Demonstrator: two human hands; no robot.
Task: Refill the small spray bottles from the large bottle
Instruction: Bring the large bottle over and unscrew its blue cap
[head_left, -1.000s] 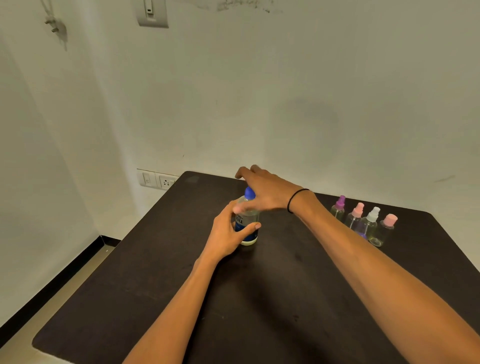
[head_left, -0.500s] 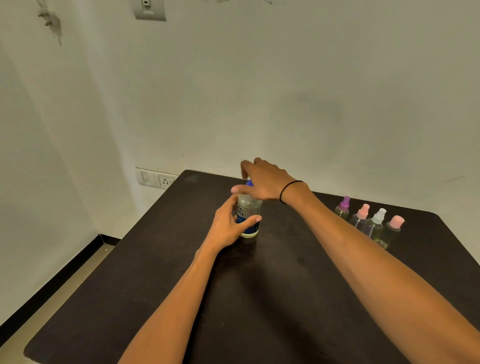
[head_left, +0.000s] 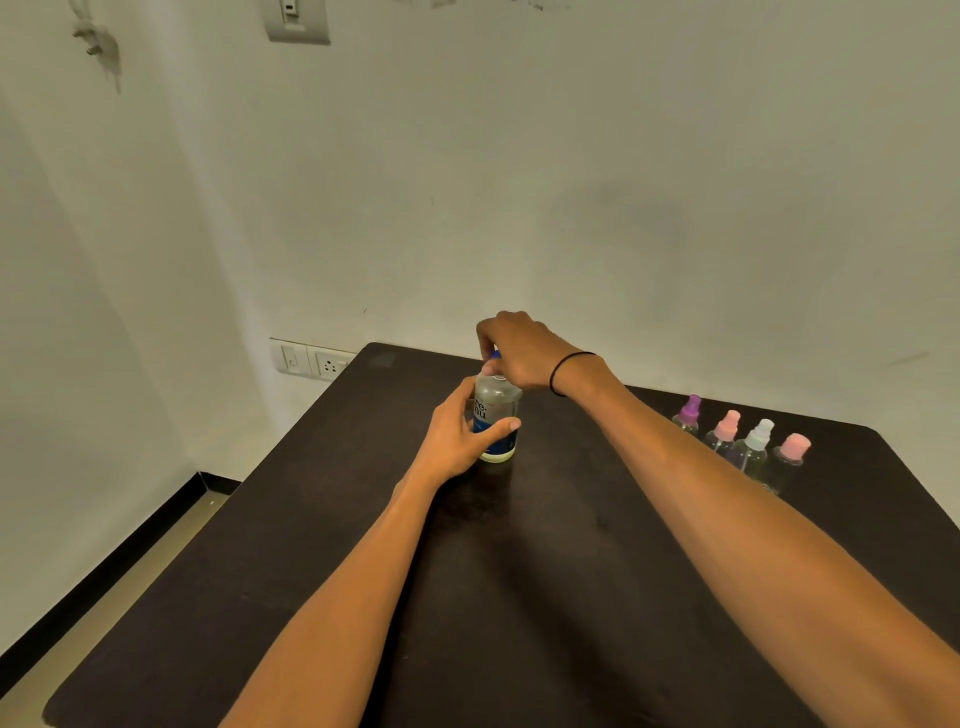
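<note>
The large clear bottle (head_left: 497, 410) with a blue label stands upright near the middle of the dark table (head_left: 519, 597). My left hand (head_left: 457, 436) wraps around its body. My right hand (head_left: 524, 351) closes over its blue cap (head_left: 495, 355) from above, hiding most of it. Several small spray bottles stand in a row at the back right: a purple-topped one (head_left: 689, 413), a pink-topped one (head_left: 724, 430), a white-topped one (head_left: 756, 442) and another pink-topped one (head_left: 791, 451). All are apart from my hands.
A wall runs right behind the table. A wall socket panel (head_left: 311, 360) sits left of the table's back corner. The table's left edge drops to the floor (head_left: 104, 587).
My right hand has come down from spread fingers above the cap to a closed grip on it. The left hand stays on the bottle's body. The camera shifted slightly.
</note>
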